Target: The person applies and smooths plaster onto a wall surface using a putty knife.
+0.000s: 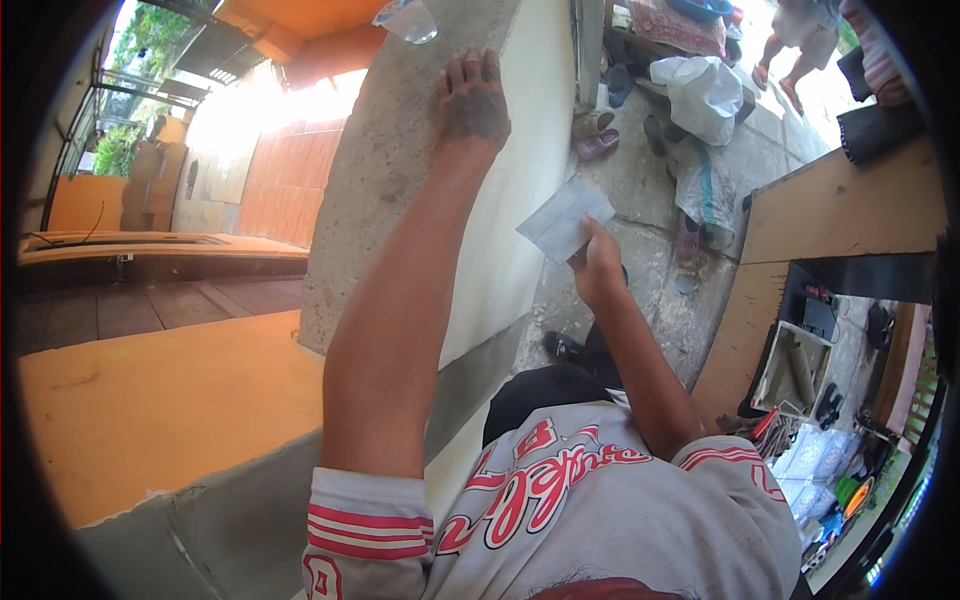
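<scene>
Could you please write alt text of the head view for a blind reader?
A person's right hand holds a flat grey sheet while the left hand rests on a concrete ledge. Farther along it is a clear plastic cup; to the right are shoes and a white bag.

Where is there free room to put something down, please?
On the concrete ledge, left of the left fingers, below the clear plastic cup in the picture; also the concrete floor between the right forearm and tan panel. Upper right is crowded: white plastic bag, purple clog.
</scene>
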A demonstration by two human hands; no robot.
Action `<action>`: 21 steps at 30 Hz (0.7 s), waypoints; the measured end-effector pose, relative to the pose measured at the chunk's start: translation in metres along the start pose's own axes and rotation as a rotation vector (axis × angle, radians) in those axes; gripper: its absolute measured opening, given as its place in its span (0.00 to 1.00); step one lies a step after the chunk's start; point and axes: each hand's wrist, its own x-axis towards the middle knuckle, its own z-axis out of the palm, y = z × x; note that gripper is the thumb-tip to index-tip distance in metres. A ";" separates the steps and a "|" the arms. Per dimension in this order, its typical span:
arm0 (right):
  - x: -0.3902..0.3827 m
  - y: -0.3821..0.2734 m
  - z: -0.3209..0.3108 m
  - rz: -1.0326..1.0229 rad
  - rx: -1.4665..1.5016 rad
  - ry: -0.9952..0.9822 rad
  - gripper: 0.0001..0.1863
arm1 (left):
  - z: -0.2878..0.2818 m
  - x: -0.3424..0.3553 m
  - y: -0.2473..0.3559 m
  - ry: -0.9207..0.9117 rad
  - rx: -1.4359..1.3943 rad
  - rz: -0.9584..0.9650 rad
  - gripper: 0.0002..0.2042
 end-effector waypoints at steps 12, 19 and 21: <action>0.007 -0.027 0.014 -0.066 -0.050 -0.021 0.20 | -0.003 0.004 -0.004 -0.050 -0.129 -0.023 0.42; 0.048 -0.061 0.007 -0.089 -0.003 -0.033 0.21 | 0.001 0.070 0.010 -0.062 -0.097 0.040 0.39; 0.072 -0.071 0.006 -0.067 0.023 -0.010 0.18 | 0.004 0.106 0.014 -0.120 -0.095 0.049 0.38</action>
